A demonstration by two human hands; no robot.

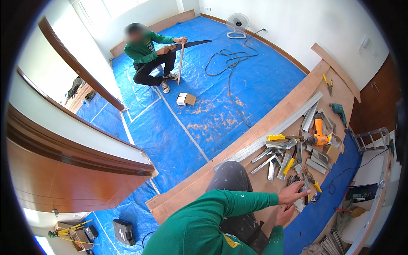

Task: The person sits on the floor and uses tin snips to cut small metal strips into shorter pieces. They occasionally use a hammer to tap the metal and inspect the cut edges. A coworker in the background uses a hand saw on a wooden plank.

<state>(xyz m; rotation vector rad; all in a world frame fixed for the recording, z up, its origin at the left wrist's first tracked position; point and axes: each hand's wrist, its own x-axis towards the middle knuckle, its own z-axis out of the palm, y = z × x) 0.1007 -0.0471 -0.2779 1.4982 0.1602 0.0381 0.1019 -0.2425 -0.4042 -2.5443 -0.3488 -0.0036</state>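
The left hand (pixel 291 194), fingers half stretched, is at the near edge of the metal pieces (pixel 315 165) on the right; the right hand (pixel 284 215), curled, is just beside. I cannot tell any grip. Probably it is sorting; next calls for careful fingers.

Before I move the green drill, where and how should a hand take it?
Green drill: probably best by its handle, coming from the person's right. It lies flat, the narrower handle angling back toward the person from the thicker body, while loose metal pieces crowd its left.
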